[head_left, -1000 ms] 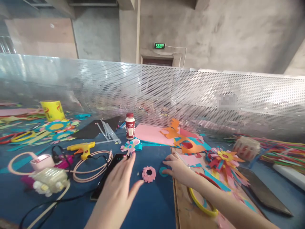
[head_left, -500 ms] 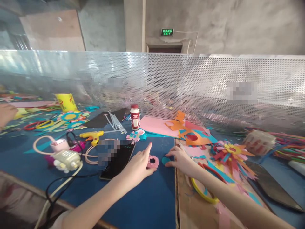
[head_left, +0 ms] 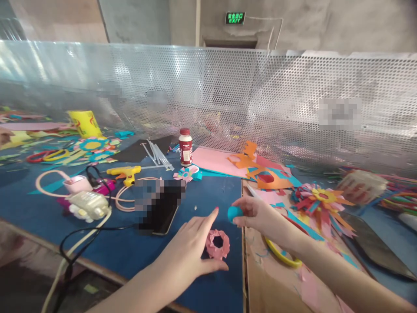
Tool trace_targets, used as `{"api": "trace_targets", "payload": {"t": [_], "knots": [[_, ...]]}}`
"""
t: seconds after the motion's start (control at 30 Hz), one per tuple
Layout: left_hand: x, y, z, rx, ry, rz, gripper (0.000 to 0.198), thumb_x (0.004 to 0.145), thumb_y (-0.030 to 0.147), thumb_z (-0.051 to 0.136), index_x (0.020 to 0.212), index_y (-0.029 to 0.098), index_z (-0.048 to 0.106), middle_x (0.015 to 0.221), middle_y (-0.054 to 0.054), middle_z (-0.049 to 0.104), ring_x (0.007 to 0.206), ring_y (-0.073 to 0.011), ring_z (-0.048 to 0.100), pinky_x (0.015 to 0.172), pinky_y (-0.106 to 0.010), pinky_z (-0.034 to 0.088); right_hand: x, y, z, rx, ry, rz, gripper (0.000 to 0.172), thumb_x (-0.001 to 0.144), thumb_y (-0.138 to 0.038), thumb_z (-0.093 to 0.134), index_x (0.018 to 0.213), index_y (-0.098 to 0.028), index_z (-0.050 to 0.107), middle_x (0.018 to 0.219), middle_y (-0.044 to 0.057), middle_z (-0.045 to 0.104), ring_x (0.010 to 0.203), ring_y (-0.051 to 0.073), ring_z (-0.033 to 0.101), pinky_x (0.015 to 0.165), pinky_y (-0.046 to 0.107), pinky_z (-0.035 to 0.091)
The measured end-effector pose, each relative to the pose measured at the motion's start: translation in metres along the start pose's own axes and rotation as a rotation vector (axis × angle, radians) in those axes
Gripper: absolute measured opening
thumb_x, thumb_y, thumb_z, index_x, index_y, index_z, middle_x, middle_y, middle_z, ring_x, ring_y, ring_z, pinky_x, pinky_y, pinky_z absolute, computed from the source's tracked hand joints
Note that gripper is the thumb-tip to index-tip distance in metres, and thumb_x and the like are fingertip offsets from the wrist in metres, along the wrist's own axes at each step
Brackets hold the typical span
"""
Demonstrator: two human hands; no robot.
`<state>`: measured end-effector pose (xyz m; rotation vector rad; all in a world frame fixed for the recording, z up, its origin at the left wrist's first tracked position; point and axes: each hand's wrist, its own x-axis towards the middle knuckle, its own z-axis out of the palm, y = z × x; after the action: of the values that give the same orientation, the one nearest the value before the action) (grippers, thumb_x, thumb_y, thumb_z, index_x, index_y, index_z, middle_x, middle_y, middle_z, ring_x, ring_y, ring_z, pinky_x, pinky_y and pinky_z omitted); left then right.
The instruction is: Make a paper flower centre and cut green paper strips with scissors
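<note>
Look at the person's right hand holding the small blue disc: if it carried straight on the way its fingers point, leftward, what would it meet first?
Probably the left hand's raised index fingertip, just left of the blue disc that the right hand pinches. Depth is unclear; it might pass above.

Blue table top (head_left: pixel 208 198) runs wide, a brown board (head_left: pixel 260 278) laid on its right part; on the blue lie a pink paper ring (head_left: pixel 217 244), a dark phone (head_left: pixel 163 208), a yellow glue gun (head_left: pixel 125 172), a red-capped bottle (head_left: pixel 185 147) standing upright and a pink sheet (head_left: pixel 215 161). Far left, what look like paper flowers (head_left: pixel 93 145); a paper flower (head_left: pixel 321 202) on the right.
</note>
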<state>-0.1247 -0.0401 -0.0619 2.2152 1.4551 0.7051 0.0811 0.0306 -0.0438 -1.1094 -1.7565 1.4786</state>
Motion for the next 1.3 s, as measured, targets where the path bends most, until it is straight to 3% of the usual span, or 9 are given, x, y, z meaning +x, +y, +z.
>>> {"api": "trace_targets", "payload": {"t": [0.07,0.13,0.27,0.37,0.47,0.67,0.9,1.07,1.3], "knots": [[0.005,0.0,-0.008,-0.119,0.031,-0.069,0.06,0.074,0.048,0.059,0.126,0.023,0.042,0.123,-0.01,0.053,0.111,-0.0258,0.05,0.092,-0.04,0.04,-0.008,-0.008,0.01,0.036,-0.059,0.004,0.03,0.068,-0.02,0.067,0.096,-0.018,0.054,0.085,0.0,0.062,0.078,0.012,0.059,0.073,0.027,0.046],[0.012,0.001,-0.017,-0.272,0.029,-0.156,0.038,0.083,0.046,0.048,0.112,0.022,0.052,0.11,-0.007,0.06,0.101,-0.0217,0.056,0.082,-0.035,0.044,-0.011,-0.014,0.019,-0.018,-0.075,0.005,0.028,0.069,-0.019,0.066,0.095,-0.019,0.057,0.081,-0.001,0.062,0.074,0.012,0.057,0.068,0.026,0.045],[0.028,0.007,-0.033,-0.563,-0.105,-0.227,0.023,0.079,0.039,0.055,0.086,0.017,0.058,0.08,-0.001,0.064,0.078,-0.0157,0.061,0.07,-0.026,0.045,-0.006,-0.023,0.029,-0.083,-0.098,0.019,0.03,0.066,-0.019,0.07,0.094,-0.017,0.059,0.072,-0.002,0.061,0.066,0.012,0.056,0.061,0.025,0.044],[0.034,0.007,-0.036,-0.632,-0.099,-0.323,0.023,0.073,0.034,0.062,0.085,0.016,0.058,0.075,-0.001,0.064,0.073,-0.014,0.06,0.063,-0.023,0.043,-0.003,-0.026,0.028,-0.002,-0.091,0.049,0.031,0.068,-0.021,0.069,0.096,-0.016,0.057,0.077,0.0,0.064,0.069,0.012,0.059,0.063,0.026,0.047],[0.037,0.004,-0.036,-0.611,-0.119,-0.35,0.024,0.072,0.035,0.063,0.084,0.015,0.059,0.074,-0.002,0.065,0.07,-0.0136,0.059,0.058,-0.022,0.041,-0.003,-0.026,0.025,-0.013,-0.029,0.127,0.024,0.072,-0.028,0.066,0.09,-0.014,0.059,0.069,0.001,0.063,0.061,0.011,0.058,0.056,0.024,0.046],[0.039,-0.003,-0.034,-0.619,-0.16,-0.294,0.022,0.071,0.034,0.063,0.079,0.014,0.06,0.068,-0.002,0.064,0.06,-0.0128,0.056,0.05,-0.023,0.041,-0.003,-0.026,0.027,0.061,-0.042,0.275,0.014,0.072,-0.026,0.063,0.07,-0.013,0.06,0.059,0.001,0.06,0.051,0.007,0.052,0.046,0.018,0.036],[0.045,-0.01,-0.035,-0.63,-0.233,-0.324,0.025,0.064,0.036,0.069,0.073,0.013,0.064,0.063,-0.003,0.064,0.061,-0.014,0.058,0.049,-0.022,0.04,0.001,-0.026,0.027,0.038,-0.057,0.421,0.021,0.067,-0.028,0.065,0.058,-0.014,0.053,0.053,-0.003,0.049,0.045,0.006,0.043,0.036,0.018,0.021],[0.05,-0.01,-0.033,-0.593,-0.303,-0.368,0.027,0.058,0.036,0.073,0.069,0.013,0.065,0.059,-0.003,0.064,0.059,-0.014,0.059,0.048,-0.022,0.039,0.001,-0.022,0.025,-0.173,-0.088,0.382,0.02,0.068,-0.032,0.063,0.06,-0.014,0.057,0.05,-0.004,0.046,0.043,0.005,0.036,0.04,0.02,0.02],[0.048,-0.007,-0.03,-0.539,-0.331,-0.344,0.024,0.056,0.034,0.072,0.067,0.013,0.066,0.056,-0.002,0.063,0.058,-0.0143,0.058,0.047,-0.022,0.038,-0.007,-0.024,0.031,-0.351,-0.101,0.319,0.018,0.068,-0.03,0.06,0.066,-0.012,0.063,0.055,-0.002,0.05,0.052,0.008,0.04,0.047,0.021,0.026]]}}
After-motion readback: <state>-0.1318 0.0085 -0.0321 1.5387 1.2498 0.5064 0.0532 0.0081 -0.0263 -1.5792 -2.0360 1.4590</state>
